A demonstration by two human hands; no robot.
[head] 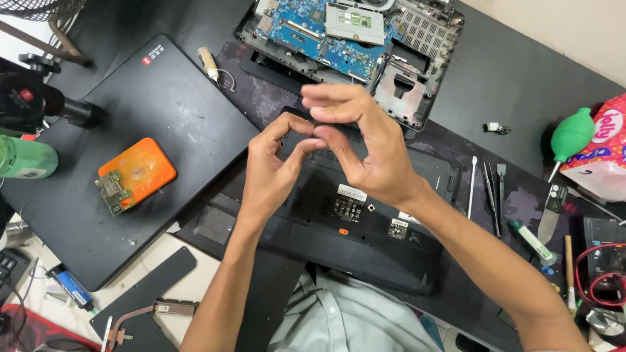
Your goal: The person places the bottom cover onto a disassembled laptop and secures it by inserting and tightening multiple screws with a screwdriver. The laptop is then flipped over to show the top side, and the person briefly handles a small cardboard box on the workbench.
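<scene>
Left hand [274, 166] and right hand [362, 146] meet fingertips pinched together, held item too small to tell, black laptop base [365, 228] below fingers.

**Black casings, a blue board and spots of orange and green**

The laptop base [365, 215] under the hands is matte black, with small white labels and one orange dot near its middle. The open laptop [352, 39] at the far edge of the mat shows a bright blue circuit board with a silver-grey plate on it. The closed laptop [156, 163] toward the left is plain black with a small red-and-white sticker at its far corner. On its lid lies an orange pad [140, 169], carrying a little green circuit board [114, 191]. The work mat [261, 98] is dark with a faint mottled purple pattern. The air blower [572, 133] at the right edge is green, and beside it sits a pink packet [603, 156]. The shirt [345, 319] is pale grey.
</scene>
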